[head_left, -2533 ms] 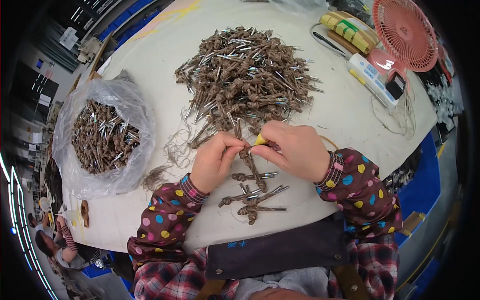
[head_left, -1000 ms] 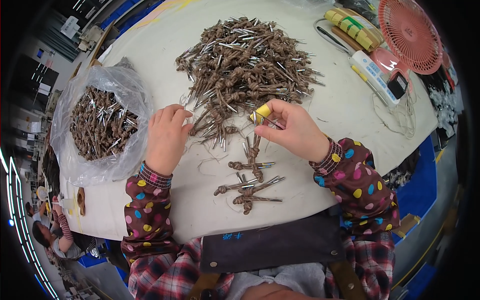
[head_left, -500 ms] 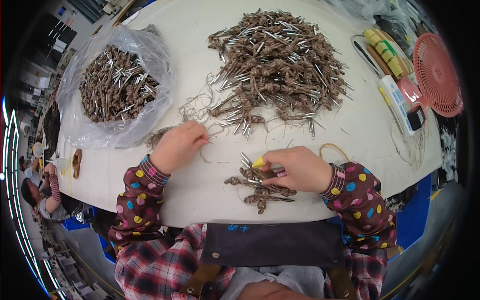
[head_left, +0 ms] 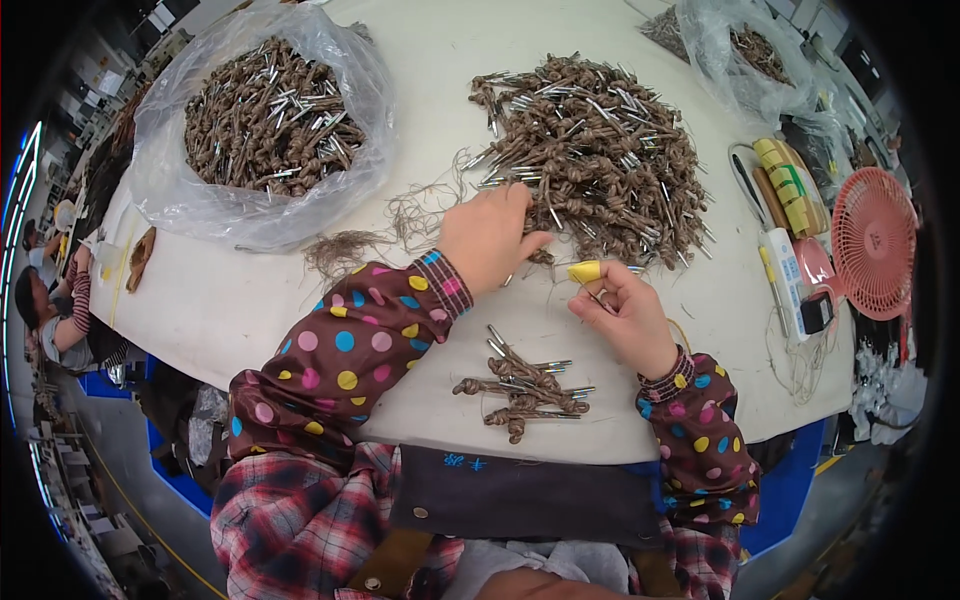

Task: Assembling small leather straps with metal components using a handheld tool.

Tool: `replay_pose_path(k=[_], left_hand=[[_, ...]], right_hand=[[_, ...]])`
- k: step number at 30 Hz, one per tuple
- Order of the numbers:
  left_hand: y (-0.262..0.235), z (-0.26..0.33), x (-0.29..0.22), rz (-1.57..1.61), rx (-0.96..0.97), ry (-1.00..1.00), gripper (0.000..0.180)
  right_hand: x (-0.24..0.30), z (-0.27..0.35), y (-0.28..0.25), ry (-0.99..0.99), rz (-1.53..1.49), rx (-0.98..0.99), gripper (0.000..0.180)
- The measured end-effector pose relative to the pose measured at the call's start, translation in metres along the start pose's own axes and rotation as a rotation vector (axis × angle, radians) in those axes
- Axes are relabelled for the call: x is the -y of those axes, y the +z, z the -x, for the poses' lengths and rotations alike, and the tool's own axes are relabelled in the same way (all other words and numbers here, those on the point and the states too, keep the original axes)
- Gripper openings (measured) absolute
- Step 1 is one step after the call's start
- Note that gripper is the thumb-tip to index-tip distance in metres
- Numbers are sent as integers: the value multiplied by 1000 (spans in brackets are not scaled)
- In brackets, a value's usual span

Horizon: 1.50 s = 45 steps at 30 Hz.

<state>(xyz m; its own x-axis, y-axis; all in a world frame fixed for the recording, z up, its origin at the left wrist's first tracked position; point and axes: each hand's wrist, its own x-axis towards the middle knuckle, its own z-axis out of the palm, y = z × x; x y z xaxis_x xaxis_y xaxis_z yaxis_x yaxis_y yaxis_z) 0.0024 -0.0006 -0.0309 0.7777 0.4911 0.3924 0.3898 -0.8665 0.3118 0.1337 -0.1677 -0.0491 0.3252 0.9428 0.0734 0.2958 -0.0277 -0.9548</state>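
Tabletop [head_left: 220, 310], cord pile [head_left: 620, 165] beside left grip [head_left: 488, 238]

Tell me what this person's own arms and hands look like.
Both arms wear dark brown sleeves dotted in pink, blue and yellow, ending in gathered, checked cuffs. A red, black and white plaid garment shows behind them. The left grip and right grip are ungloved hands, the right with a yellow cover on one fingertip.

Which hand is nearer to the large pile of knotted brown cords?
Left. The left hand is at the near-left edge of the pile, overlapping it in view; the right hand is short of it, apart.
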Motion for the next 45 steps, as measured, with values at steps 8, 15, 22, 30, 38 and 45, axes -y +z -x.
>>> replay_pose_path(k=[8,15,22,30,38,45], left_hand=[[-6,24,15,374,119,-126,21],[-12,24,11,566,206,-175,19],[-23,29,20,597,149,12,14],[-19,46,47,987,388,-139,11],[-21,50,47,1075,355,-186,12],[-19,51,44,1058,312,-105,12]], right_hand=[[15,1,-11,-84,170,-55,16],[30,-20,-15,-185,432,-144,16],[29,-35,-17,-456,885,-74,31],[39,-41,-19,-588,886,-89,27],[34,-43,-6,-696,982,-72,18],[26,-44,5,-724,1048,-81,21]])
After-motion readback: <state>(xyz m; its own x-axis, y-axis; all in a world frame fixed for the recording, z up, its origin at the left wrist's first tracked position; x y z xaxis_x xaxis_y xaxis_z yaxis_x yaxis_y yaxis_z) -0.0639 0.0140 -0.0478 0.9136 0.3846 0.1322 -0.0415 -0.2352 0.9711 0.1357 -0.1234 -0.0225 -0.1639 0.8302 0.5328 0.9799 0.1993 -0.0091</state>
